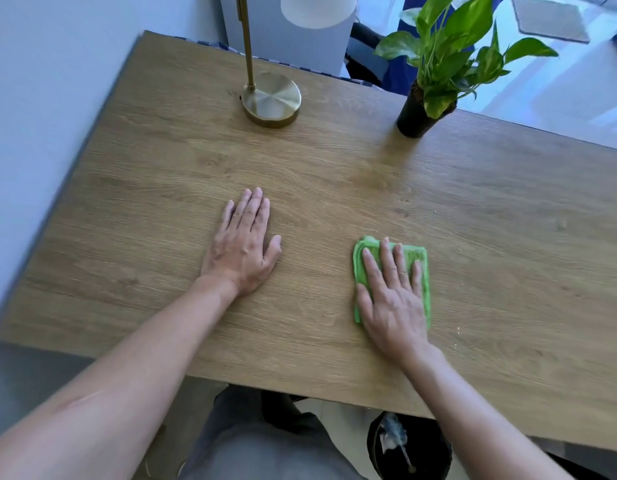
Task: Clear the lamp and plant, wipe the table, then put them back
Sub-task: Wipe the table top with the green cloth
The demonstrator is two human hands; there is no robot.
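Observation:
A brass lamp (271, 98) with a round base, thin stem and white shade stands at the far middle of the wooden table (490, 237). A leafy green plant in a black pot (417, 114) stands at the far right edge. My left hand (243, 247) lies flat on the bare table, fingers together, holding nothing. My right hand (393, 296) lies flat on a folded green cloth (421, 261), pressing it against the table to the right of centre.
A pale wall runs along the table's left side. A black bin (409, 445) with litter stands on the floor under the near edge. Beyond the far edge are a white panel, blue fabric and a grey mat (549, 19).

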